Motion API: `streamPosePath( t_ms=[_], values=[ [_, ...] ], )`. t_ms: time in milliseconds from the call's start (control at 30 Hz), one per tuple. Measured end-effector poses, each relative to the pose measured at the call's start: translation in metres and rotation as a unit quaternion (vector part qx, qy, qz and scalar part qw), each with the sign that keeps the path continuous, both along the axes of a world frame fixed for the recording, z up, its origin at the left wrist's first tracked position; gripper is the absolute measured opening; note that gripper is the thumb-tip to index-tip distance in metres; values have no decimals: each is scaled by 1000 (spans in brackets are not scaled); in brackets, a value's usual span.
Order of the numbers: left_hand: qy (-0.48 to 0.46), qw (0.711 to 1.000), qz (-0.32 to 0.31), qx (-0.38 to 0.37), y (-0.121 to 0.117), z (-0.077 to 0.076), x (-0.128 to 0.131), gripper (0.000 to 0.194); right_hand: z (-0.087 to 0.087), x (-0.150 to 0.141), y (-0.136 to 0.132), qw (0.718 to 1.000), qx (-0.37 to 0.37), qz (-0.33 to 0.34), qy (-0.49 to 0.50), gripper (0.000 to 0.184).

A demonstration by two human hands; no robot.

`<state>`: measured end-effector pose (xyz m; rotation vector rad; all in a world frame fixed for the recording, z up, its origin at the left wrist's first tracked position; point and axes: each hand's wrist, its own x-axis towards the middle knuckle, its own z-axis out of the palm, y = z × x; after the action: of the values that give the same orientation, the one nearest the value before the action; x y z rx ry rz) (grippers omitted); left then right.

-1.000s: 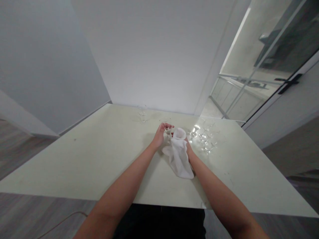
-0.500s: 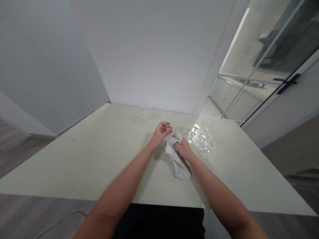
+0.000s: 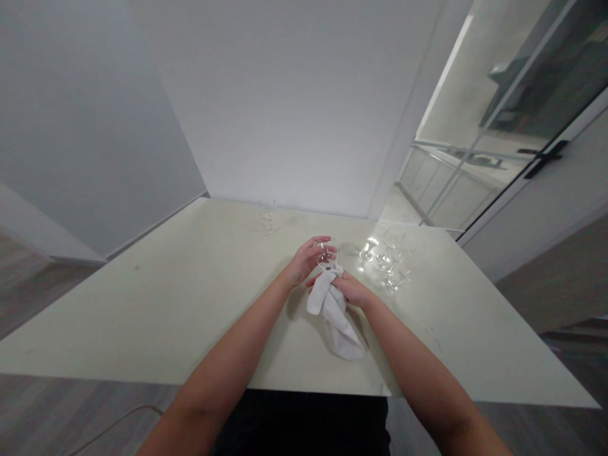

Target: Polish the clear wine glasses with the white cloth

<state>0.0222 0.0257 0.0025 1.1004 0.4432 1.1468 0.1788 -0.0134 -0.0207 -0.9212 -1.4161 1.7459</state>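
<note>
Near the middle of the table, my left hand (image 3: 304,259) is curled around the bowl of a clear stemmed glass (image 3: 327,255), its fingers showing through behind it. My right hand (image 3: 350,289) grips a white cloth (image 3: 338,326), bunched around the lower part of the same glass. That cloth covers the stem and foot, and its loose end hangs down toward my body. The glass is held with its bowl away from me.
Several clear stemmed glasses (image 3: 392,258) stand close together on the pale table (image 3: 166,304), right of my hands. Another glass (image 3: 269,216) stands by the wall at the back. A glass-paned door (image 3: 503,152) is at the right.
My left hand has moved a little right and now wraps the glass bowl. My right hand and the cloth have shifted slightly toward me, the cloth folding around the glass's lower part.
</note>
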Motion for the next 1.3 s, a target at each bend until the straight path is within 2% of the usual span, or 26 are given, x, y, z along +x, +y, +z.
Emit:
streamPosePath(
  t_ms=[100,200,267,433,600,667,733,800,933,1033,1133,1233,1300],
  values=[
    [-3,1000,-12,8,-2,1,0,50,-4,1,1,1000,-17,-17,-11,30],
    [33,998,40,33,-1,0,1,49,-13,2,6,998,17,-46,-41,28],
    [45,997,52,36,-1,1,0,50,-17,2,7,998,19,-51,-44,28],
    [19,999,-44,-8,-2,2,-2,57,-15,0,5,1000,-26,-11,-14,33],
    [54,997,64,2,2,-3,3,48,-11,1,7,996,34,-75,-35,26],
    [54,998,43,-9,1,-2,4,49,-10,3,7,997,27,-74,-24,28],
    [27,999,-13,-26,0,0,4,52,-8,4,6,999,-14,-51,-3,34],
    [5,999,-34,-30,-2,1,4,54,-7,4,4,998,-46,-32,10,38],
    [37,997,58,-17,-1,-4,7,50,-7,3,4,998,-14,-55,14,33],
    [43,997,69,-18,2,-9,8,47,-6,2,5,997,-26,-66,9,29],
    [3,996,89,-17,6,-9,8,42,-3,0,5,994,-62,-91,24,28],
    [-43,989,137,-32,11,-8,3,41,-1,0,10,981,-63,-170,74,26],
    [-63,983,164,-55,14,-7,-3,43,-1,1,16,960,-59,-250,114,26]
  ],
)
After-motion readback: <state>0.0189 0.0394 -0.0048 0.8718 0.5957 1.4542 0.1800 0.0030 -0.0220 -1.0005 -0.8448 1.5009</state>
